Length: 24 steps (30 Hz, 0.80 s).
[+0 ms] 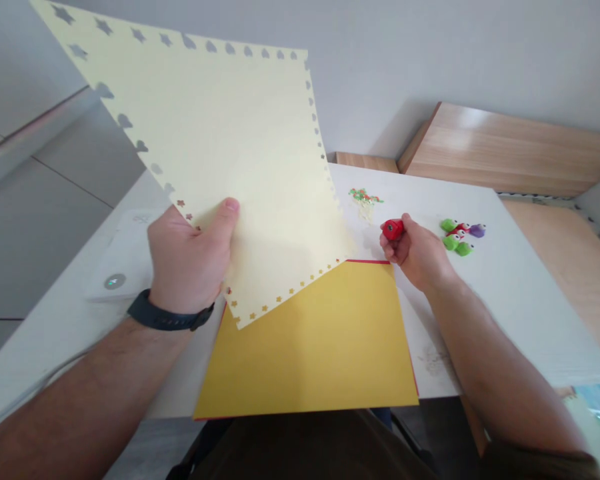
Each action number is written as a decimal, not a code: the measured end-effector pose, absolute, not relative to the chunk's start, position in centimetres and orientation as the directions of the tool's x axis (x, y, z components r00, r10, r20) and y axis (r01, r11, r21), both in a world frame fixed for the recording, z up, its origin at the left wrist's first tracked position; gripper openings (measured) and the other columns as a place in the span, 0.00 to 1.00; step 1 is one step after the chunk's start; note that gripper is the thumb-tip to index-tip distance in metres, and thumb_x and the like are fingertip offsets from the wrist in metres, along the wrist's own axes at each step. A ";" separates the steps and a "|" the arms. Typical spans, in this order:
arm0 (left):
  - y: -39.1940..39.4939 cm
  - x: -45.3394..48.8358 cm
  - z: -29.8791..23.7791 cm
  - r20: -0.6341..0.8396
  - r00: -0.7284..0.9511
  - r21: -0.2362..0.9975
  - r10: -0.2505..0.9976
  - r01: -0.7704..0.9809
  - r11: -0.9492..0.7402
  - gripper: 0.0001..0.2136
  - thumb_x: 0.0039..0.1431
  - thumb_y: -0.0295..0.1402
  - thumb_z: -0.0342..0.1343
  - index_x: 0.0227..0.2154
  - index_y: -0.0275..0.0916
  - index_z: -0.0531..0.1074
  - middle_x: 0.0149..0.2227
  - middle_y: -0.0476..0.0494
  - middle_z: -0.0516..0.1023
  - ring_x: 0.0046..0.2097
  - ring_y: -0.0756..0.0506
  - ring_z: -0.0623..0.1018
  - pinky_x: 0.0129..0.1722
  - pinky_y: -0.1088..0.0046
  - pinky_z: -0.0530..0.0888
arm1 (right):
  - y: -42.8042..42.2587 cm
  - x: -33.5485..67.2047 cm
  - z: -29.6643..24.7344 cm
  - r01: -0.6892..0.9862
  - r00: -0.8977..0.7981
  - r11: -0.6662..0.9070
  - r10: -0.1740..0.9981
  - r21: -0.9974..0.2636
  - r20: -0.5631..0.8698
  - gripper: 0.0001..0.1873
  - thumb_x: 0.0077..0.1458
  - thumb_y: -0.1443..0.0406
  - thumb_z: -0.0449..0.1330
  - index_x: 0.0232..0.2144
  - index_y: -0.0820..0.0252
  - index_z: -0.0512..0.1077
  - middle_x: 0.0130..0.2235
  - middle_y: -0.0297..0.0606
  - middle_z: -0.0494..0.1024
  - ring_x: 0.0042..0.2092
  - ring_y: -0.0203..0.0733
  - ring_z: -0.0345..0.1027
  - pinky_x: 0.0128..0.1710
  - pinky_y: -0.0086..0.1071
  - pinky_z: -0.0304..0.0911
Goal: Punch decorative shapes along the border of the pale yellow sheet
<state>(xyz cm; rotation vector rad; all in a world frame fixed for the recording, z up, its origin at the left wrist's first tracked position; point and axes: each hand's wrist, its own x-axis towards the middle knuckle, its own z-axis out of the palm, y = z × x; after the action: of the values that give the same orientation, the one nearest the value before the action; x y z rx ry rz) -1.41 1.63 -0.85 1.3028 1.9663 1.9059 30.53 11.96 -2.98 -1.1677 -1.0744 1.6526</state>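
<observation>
My left hand grips a pale yellow sheet of paper by its lower left edge, thumb on top. Star and heart shapes are punched out all along the sheet's edges. The sheet is raised and tilted above the table. In my right hand is a small red craft punch, held in closed fingers to the right of the sheet and apart from it. Below the sheet lies a golden yellow sheet, with red showing at its edges.
Several green, red and purple punches sit together at the right on the white table. A little pile of punched paper bits lies further back. At the left is a white device with a cable. Wooden boards stand at the back right.
</observation>
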 end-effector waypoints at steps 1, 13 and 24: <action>1.8 -1.5 -0.9 0.490 -0.630 0.851 0.602 0.494 -0.176 0.16 0.59 0.30 0.67 0.50 0.33 0.81 0.52 0.39 0.84 0.53 0.40 0.83 0.58 0.58 0.79 | 12.0 30.5 -3.0 -0.139 -0.217 -0.283 0.944 -0.949 -0.250 0.24 0.63 0.45 0.60 0.31 0.59 0.76 0.28 0.39 0.76 0.25 0.36 0.63 0.21 0.31 0.52; 2.9 -1.9 -1.4 0.595 -0.642 0.803 0.483 0.460 -0.378 0.16 0.60 0.23 0.64 0.52 0.31 0.80 0.53 0.38 0.83 0.55 0.40 0.83 0.61 0.56 0.77 | 11.7 30.5 -2.8 -0.119 -0.258 -0.219 0.949 -0.968 -0.183 0.24 0.63 0.44 0.61 0.30 0.58 0.74 0.30 0.39 0.77 0.25 0.36 0.63 0.22 0.31 0.52; 2.6 -1.8 -1.3 0.549 -0.657 0.834 0.517 0.470 -0.288 0.14 0.61 0.27 0.65 0.49 0.32 0.80 0.51 0.40 0.84 0.54 0.41 0.83 0.60 0.56 0.78 | 11.4 30.5 -2.6 -0.147 -0.276 -0.307 0.926 -0.940 -0.259 0.28 0.63 0.41 0.58 0.31 0.59 0.76 0.28 0.39 0.77 0.25 0.36 0.63 0.22 0.31 0.51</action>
<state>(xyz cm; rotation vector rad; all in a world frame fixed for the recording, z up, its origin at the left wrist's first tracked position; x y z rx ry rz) -1.84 2.65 -1.33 1.2855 1.8530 2.1375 30.45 11.39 -2.59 -1.1389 -1.0940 1.6992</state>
